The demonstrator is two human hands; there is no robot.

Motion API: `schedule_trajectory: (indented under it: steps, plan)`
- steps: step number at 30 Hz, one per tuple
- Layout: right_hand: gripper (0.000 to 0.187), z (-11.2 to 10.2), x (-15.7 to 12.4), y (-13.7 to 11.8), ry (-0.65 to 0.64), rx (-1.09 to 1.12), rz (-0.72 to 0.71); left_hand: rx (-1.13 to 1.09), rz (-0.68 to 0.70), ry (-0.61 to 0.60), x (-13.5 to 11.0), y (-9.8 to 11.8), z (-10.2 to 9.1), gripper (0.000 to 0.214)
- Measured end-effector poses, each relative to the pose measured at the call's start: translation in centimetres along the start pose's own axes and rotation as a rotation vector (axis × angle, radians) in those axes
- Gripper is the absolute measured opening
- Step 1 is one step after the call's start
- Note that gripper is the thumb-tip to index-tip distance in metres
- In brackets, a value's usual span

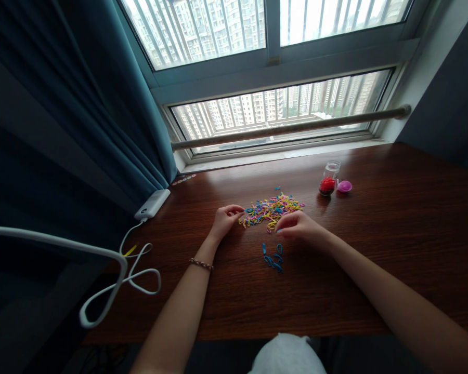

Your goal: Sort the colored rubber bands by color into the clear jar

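A heap of small yellow, pink and blue rubber bands (272,209) lies on the dark wooden table (374,249). My left hand (226,219) rests at the heap's left edge, fingers curled and pinched together; what they hold is too small to name. My right hand (298,227) sits at the heap's near right edge, fingers pinched on what looks like a blue band. A small group of blue bands (273,257) lies apart, just in front of my right hand.
A small glass jar with red bands (328,180) stands at the back right, its pink lid (344,186) beside it. A white power bank (153,203) and white cable (134,270) lie at the left edge by the blue curtain (113,104). The window (273,111) is behind.
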State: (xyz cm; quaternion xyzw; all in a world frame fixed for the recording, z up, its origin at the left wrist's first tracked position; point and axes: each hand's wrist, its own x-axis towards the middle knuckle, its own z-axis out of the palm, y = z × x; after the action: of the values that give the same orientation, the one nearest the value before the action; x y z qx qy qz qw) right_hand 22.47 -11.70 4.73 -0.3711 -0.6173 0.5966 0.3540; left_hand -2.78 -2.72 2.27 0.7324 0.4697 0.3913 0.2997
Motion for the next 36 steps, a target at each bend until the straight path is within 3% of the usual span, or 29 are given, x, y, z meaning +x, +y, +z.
schedule_trajectory:
  steps: [3,5,8,11,13,15,17,19,22,25,27,31,36]
  plan:
    - [0.036,0.6,-0.2,-0.2,-0.337,-0.063,0.100,0.000,-0.022,-0.003,-0.1,0.2,0.0,0.026]
    - [0.040,0.6,-0.1,0.0,-0.370,-0.089,0.099,-0.009,-0.022,-0.017,-0.2,0.7,0.0,0.026]
    - [0.034,0.0,0.5,0.7,-0.037,-0.169,-0.025,-0.030,0.002,-0.115,-0.6,2.2,0.4,0.028]
    - [0.026,-1.1,1.1,1.6,0.343,-0.419,-0.242,-0.084,0.042,-0.319,-1.4,4.1,1.3,0.029]
    - [0.025,-1.7,1.3,2.3,0.430,-0.668,-0.351,-0.111,0.082,-0.515,-2.0,5.2,2.1,0.028]
    - [0.029,-1.9,1.4,3.0,0.413,-0.903,-0.364,-0.123,0.121,-0.680,-2.4,6.0,2.7,0.027]
    - [0.033,-1.9,1.4,3.7,0.388,-1.064,-0.305,-0.115,0.152,-0.734,-2.6,6.3,3.1,0.027]
    - [0.036,-1.9,1.4,4.2,0.388,-1.145,-0.247,-0.074,0.165,-0.645,-2.5,6.0,3.2,0.032]
    - [0.035,-2.0,1.6,4.6,0.403,-1.139,-0.230,0.047,0.128,-0.316,-1.7,4.4,2.9,0.038]
    - [0.032,-2.4,1.9,4.4,0.458,-0.981,-0.289,0.213,0.060,0.025,-0.8,2.1,2.1,0.030]
    - [0.030,-2.7,2.0,4.0,0.526,-0.805,-0.326,0.304,0.068,0.127,-0.3,0.8,1.7,0.021]
    - [0.028,-2.8,1.9,3.2,0.609,-0.360,-0.217,0.409,0.113,0.065,-0.1,-0.4,1.7,0.023]
    - [0.029,-2.4,1.8,3.0,0.629,0.183,-0.135,0.450,0.136,-0.051,-0.2,-0.4,2.1,0.024]
